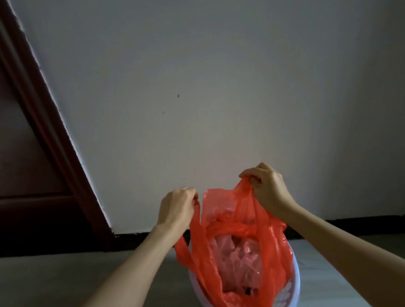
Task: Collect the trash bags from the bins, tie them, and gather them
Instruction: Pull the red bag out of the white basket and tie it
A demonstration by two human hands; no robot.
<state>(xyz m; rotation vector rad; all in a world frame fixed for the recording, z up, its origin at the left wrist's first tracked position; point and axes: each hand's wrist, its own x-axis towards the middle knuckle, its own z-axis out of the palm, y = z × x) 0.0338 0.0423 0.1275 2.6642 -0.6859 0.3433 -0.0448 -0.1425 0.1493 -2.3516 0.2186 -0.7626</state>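
Red plastic trash bag (237,258), mouth open, handles stretched upward, body inside pale round bin (294,281).

A plain, pale grey-white wall (215,80) fills most of the view, dimly lit, with a few tiny dark specks near its middle. At the left, a dark reddish-brown wooden door (6,133) and its frame (42,111) lean inward through the wide lens. A black baseboard (360,226) runs along the wall's foot, meeting a light grey floor (62,283).
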